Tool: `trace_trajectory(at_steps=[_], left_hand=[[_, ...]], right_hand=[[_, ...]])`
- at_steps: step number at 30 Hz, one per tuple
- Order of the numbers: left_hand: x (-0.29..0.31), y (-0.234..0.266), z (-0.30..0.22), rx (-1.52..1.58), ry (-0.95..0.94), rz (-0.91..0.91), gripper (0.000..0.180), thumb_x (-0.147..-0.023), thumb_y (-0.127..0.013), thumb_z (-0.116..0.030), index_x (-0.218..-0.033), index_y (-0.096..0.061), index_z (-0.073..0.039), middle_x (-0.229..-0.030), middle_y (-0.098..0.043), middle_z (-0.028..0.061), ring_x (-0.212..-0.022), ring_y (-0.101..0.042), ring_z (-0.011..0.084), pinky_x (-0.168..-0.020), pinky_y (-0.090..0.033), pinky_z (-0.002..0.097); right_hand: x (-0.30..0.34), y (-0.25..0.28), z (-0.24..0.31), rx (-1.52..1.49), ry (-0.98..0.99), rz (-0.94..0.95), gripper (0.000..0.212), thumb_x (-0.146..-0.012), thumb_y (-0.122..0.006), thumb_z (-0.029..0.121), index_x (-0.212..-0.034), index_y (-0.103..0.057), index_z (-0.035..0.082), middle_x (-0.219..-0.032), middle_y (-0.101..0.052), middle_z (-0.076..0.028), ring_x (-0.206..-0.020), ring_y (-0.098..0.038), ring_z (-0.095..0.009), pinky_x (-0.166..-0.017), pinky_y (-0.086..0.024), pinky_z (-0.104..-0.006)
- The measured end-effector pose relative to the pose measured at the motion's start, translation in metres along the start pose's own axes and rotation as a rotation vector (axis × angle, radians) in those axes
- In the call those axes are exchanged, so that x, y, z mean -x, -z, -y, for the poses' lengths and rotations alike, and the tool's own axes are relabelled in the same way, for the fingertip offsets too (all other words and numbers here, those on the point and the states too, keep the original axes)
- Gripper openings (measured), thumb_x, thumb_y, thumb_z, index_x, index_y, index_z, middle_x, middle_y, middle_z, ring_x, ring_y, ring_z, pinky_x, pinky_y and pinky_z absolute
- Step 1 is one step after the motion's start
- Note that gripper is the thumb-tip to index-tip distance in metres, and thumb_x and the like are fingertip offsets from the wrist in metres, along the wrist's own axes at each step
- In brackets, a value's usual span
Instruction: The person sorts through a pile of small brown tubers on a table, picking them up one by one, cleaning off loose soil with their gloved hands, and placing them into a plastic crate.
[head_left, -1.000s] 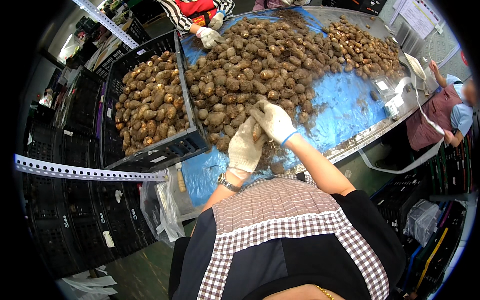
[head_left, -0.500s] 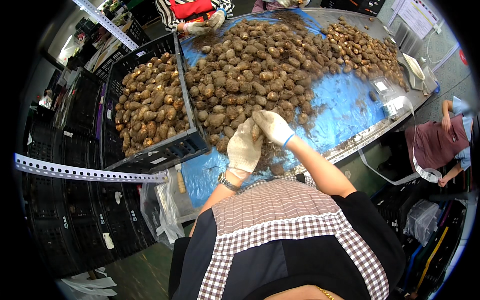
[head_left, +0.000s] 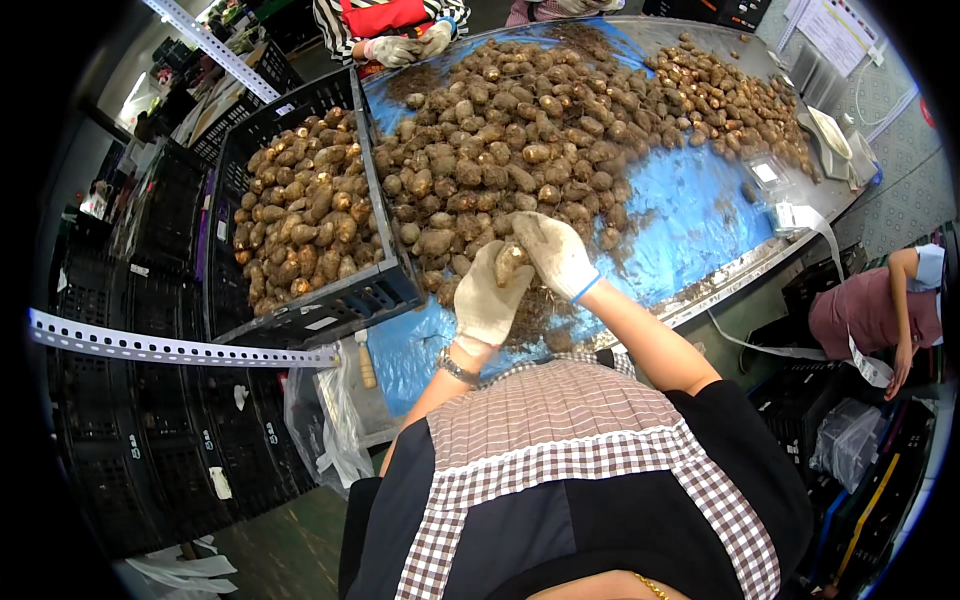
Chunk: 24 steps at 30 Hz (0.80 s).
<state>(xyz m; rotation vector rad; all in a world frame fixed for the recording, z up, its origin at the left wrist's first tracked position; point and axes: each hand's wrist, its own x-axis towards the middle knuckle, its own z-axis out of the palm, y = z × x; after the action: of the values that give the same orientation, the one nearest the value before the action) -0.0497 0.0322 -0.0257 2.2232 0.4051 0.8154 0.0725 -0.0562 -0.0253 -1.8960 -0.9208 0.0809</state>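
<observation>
My left hand [head_left: 489, 303], in a pale work glove, holds a small brown taro corm [head_left: 508, 264] with a light patch, between thumb and fingers. Right above it is my right hand [head_left: 556, 256], gloved with a blue cuff edge; its fingers are bent and pressed together beside the corm, and their tips are partly hidden. Both hands are at the near edge of a big heap of hairy taro corms [head_left: 500, 150] on a blue plastic sheet [head_left: 690, 215]. To the left, a black crate [head_left: 395, 270] holds many cleaner corms [head_left: 310, 210].
A wooden-handled tool [head_left: 366, 362] lies by the crate's near corner. A perforated metal bar [head_left: 180, 347] crosses at left. Stacked black crates [head_left: 160, 420] stand beyond it. Across the table are a co-worker's gloved hands [head_left: 410, 46]; another person [head_left: 870, 310] is at right. A scale [head_left: 832, 140] stands at the far right.
My right hand has shifted slightly up and away from my left, and the corm in my left hand now shows more fully. The person at right has lowered an arm.
</observation>
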Motion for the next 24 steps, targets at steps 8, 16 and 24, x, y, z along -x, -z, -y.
trace_trajectory(at_steps=[8,16,24], left_hand=[[-0.03,0.016,-0.013,1.454,1.175,0.245,0.042,-0.103,-0.036,-0.046,-0.115,-0.057,-0.011,-0.079,-0.061,0.0079,-0.05,-0.049,0.0133,-0.042,-0.036,0.0252],[-0.009,0.004,0.027,0.201,0.149,0.179,0.034,-0.096,-0.053,-0.036,-0.085,-0.065,-0.005,-0.058,-0.056,0.0123,-0.047,-0.054,0.0225,-0.045,-0.042,0.0363],[-0.017,0.014,0.012,-0.11,-0.334,0.039,0.036,-0.079,-0.076,-0.034,-0.093,-0.066,-0.002,-0.075,-0.066,0.0163,-0.063,-0.065,0.0315,-0.058,-0.052,0.0376]], right_hand=[[-0.009,0.023,0.039,-0.032,0.404,-0.049,0.026,-0.091,-0.06,0.014,-0.116,-0.065,0.008,-0.071,-0.065,-0.013,-0.062,-0.066,-0.029,-0.056,-0.051,-0.0356],[-0.014,-0.001,0.009,-0.008,0.081,0.257,0.028,-0.096,-0.052,0.028,-0.105,-0.069,0.007,-0.076,-0.066,-0.018,-0.061,-0.064,-0.029,-0.058,-0.052,-0.0372],[-0.026,0.017,0.009,-0.53,-0.719,0.703,0.039,-0.097,-0.053,0.04,-0.082,-0.066,0.007,-0.064,-0.06,-0.002,-0.052,-0.054,-0.009,-0.036,-0.04,-0.0261]])
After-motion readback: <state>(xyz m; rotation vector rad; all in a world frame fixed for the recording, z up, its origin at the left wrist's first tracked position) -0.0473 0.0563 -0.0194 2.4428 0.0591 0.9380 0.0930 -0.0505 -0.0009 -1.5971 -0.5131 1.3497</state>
